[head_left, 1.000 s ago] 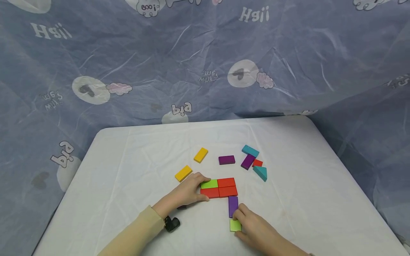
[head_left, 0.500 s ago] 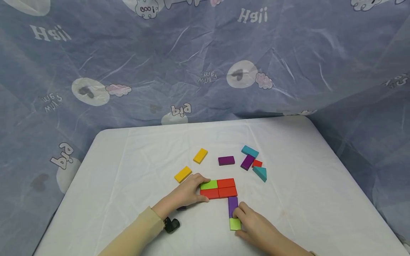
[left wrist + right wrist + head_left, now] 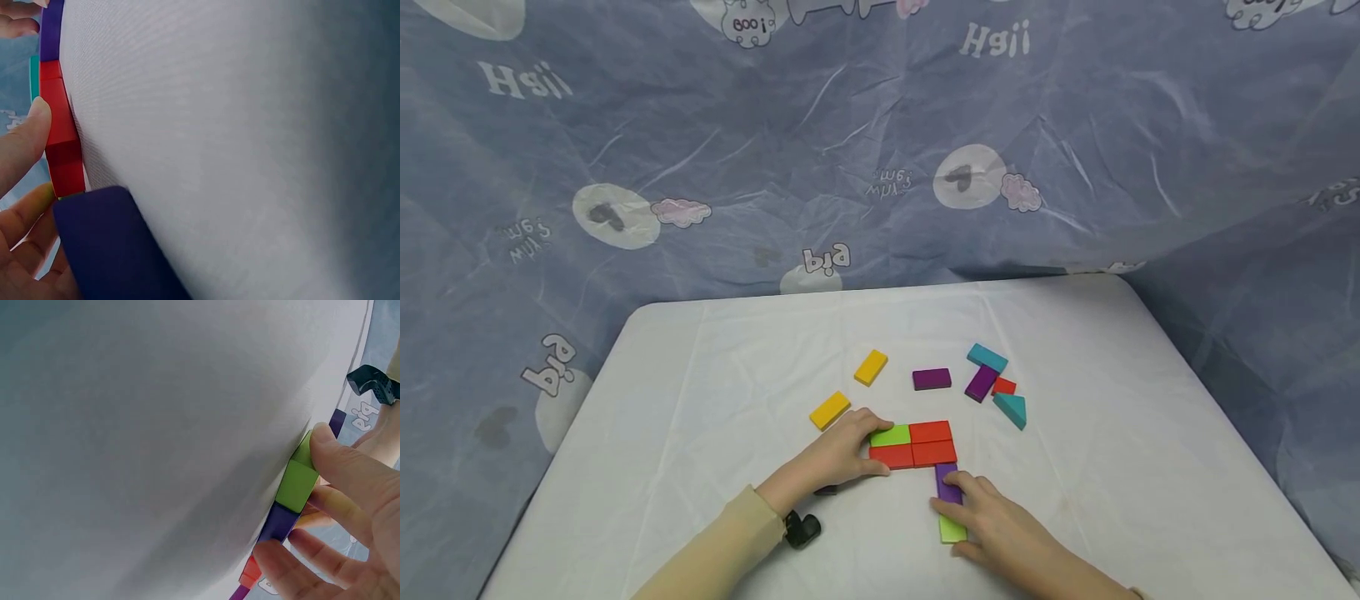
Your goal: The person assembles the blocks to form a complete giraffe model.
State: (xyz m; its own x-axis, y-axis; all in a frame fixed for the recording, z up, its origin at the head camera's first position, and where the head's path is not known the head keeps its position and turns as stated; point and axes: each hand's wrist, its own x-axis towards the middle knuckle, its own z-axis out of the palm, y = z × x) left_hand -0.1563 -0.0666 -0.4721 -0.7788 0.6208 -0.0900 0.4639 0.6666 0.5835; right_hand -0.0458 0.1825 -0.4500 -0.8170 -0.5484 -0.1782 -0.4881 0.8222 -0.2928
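Left hand — pinching red-green blocks by edges | right hand — loosely spread, purple block | table extends rightward

I see three glossy red blocks and one light green block lying flat, edges touching, in a two-by-two rectangle, the green one at far left. From my seat, a purple block runs nearer from the rectangle's near edge, close to its right end; a lime block abuts its near end.
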